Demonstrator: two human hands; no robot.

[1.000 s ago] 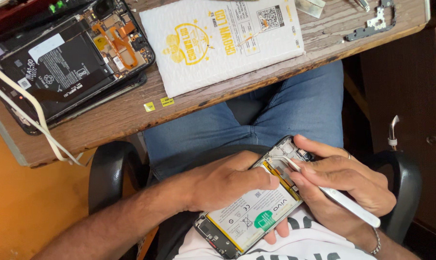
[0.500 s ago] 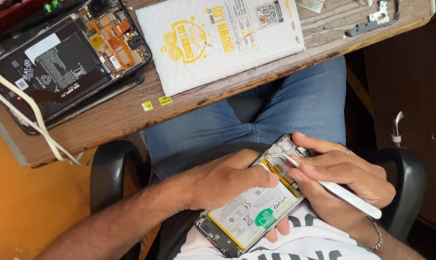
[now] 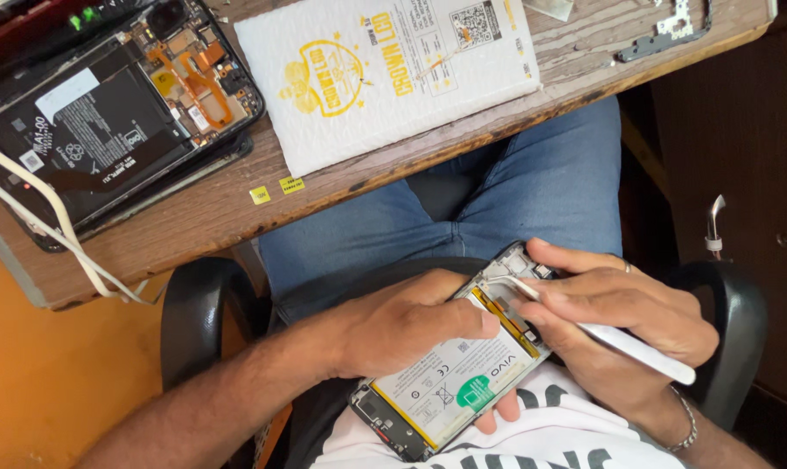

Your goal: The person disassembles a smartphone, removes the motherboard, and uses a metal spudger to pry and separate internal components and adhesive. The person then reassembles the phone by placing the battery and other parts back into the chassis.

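Note:
An opened phone [image 3: 452, 373] with its back off, showing a white battery with a green sticker, rests in my lap. My left hand [image 3: 406, 326] grips its left side, thumb lying across the upper part of the battery. My right hand [image 3: 623, 317] holds a white pen-shaped tool [image 3: 623, 340], and the tool's thin tip touches the phone's upper end near the circuit board. Fingers of the right hand also wrap the phone's right edge and underside.
A wooden desk [image 3: 237, 204] lies ahead, carrying another opened phone [image 3: 107, 122] with black battery, white cables [image 3: 59, 221], a white padded envelope with yellow print [image 3: 385, 74], two small yellow stickers [image 3: 276, 189] and a metal bracket [image 3: 667, 35]. Black chair armrests [image 3: 198, 313] flank my jeans.
The view has shifted slightly. Both hands stay on the phone, with the tool tip still at its upper end.

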